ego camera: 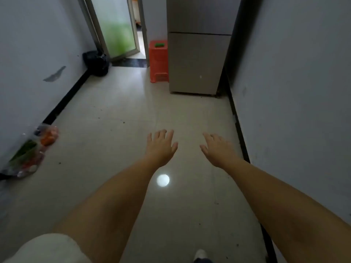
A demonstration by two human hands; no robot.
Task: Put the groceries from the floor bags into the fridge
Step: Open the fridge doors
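Clear plastic grocery bags (31, 150) lie on the floor against the left wall, showing green, orange and red produce inside. A tall grey two-door fridge (197, 59) stands at the far end of the corridor, both doors closed. My left hand (162, 147) and my right hand (216, 149) are stretched out palm-down over the tiled floor, fingers straight and spread, holding nothing. Both hands are well short of the fridge and to the right of the bags.
An orange plastic stool (159, 61) with a green item on top stands left of the fridge. A black bag (96, 62) sits in the far left corner by a frosted glass door (117, 27). Walls close in on both sides.
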